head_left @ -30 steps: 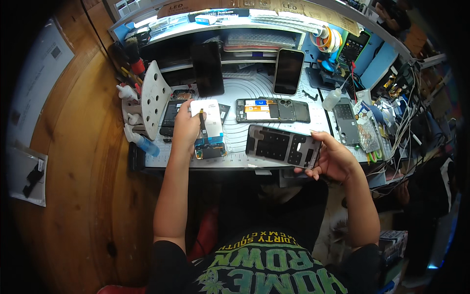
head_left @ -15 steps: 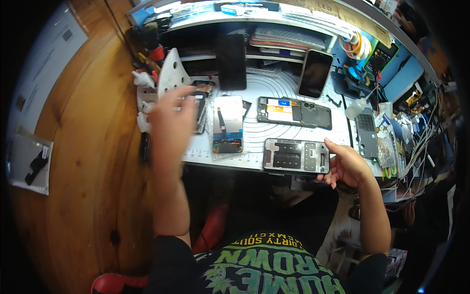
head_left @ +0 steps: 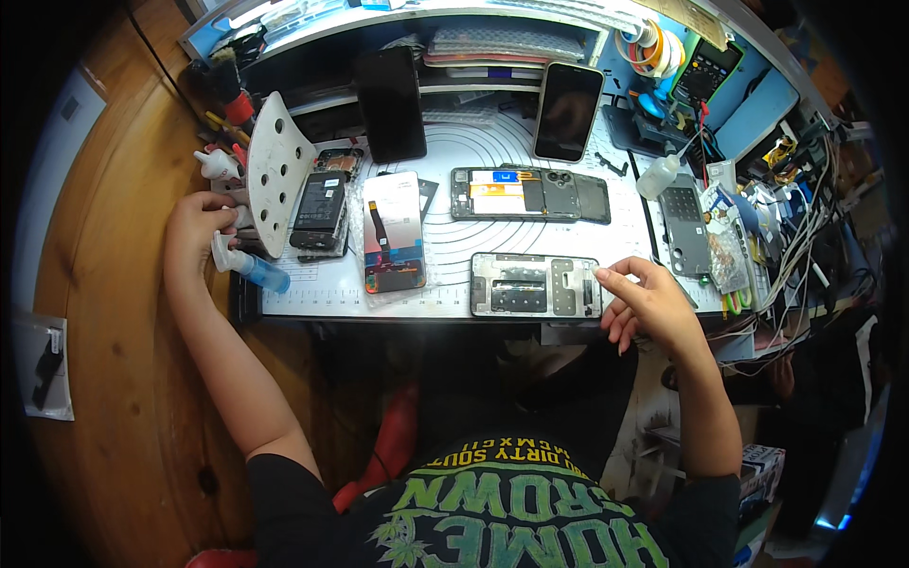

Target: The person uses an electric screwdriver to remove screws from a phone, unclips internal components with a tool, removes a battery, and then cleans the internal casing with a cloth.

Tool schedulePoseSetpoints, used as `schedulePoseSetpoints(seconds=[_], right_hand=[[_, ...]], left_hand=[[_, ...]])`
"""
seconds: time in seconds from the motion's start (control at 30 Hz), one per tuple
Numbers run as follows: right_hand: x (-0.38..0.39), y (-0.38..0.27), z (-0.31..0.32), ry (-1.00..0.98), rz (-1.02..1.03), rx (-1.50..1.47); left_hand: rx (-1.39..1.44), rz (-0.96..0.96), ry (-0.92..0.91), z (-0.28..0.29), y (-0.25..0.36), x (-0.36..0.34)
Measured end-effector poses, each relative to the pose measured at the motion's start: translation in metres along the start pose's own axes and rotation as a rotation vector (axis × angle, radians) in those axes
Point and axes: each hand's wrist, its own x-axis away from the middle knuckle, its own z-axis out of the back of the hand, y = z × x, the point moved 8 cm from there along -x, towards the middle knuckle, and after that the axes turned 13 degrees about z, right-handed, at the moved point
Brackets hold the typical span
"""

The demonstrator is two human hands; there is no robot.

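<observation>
My left hand (head_left: 197, 230) reaches to the table's left side, its fingers closed round a white bottle top (head_left: 241, 218) beside a white perforated stand (head_left: 275, 180). Just in front is a pump bottle of blue liquid (head_left: 263, 273). My right hand (head_left: 655, 305) is loosely curled at the right end of a bare phone frame (head_left: 563, 301), fingers apart, thumb tip at its corner. The frame lies flat near the front edge. Behind it rests an opened phone (head_left: 578, 201) with its battery exposed. A phone screen (head_left: 396, 241) with a dark flex cable lies to the left.
Another opened phone (head_left: 320, 201) lies beside the stand. Two dark-screened phones, one left (head_left: 391, 109) and one right (head_left: 568, 114), lean at the back. A clear dropper bottle (head_left: 657, 176), a dark back cover (head_left: 682, 227), a multimeter (head_left: 705, 71) and tangled cables (head_left: 805, 227) crowd the right.
My left hand has moved left and down from above the table to the bottles. The phone frame now lies flat, and my right hand's fingers have come out from under it. The view has shifted.
</observation>
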Motion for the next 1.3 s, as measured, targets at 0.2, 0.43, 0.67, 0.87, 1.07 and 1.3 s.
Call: schedulePoseSetpoints(seconds=[0.2,0.43,0.67,0.87,1.07,1.3], right_hand=[[0.005,-0.001,0.009,0.057,0.052,-0.003],[0.032,-0.049,-0.004,0.242,0.482,0.09],[0.083,-0.101,-0.107,0.04,1.273,-0.069],[0.062,-0.055,-0.115,-0.102,1.079,-0.02],[0.058,-0.058,-0.123,-0.337,1.139,0.065],[0.045,-0.073,-0.126,-0.361,1.266,0.129]], left_hand=[[-0.089,-0.015,0.113,0.01,0.008,-0.005],[-0.028,-0.303,0.437,0.087,0.064,0.08],[0.193,-0.981,0.131,-0.017,0.11,0.261],[0.193,-0.838,-0.333,-0.141,0.071,0.295],[0.247,-0.683,-0.535,-0.179,0.036,0.279],[0.512,0.13,-1.252,-0.213,-0.021,0.268]])
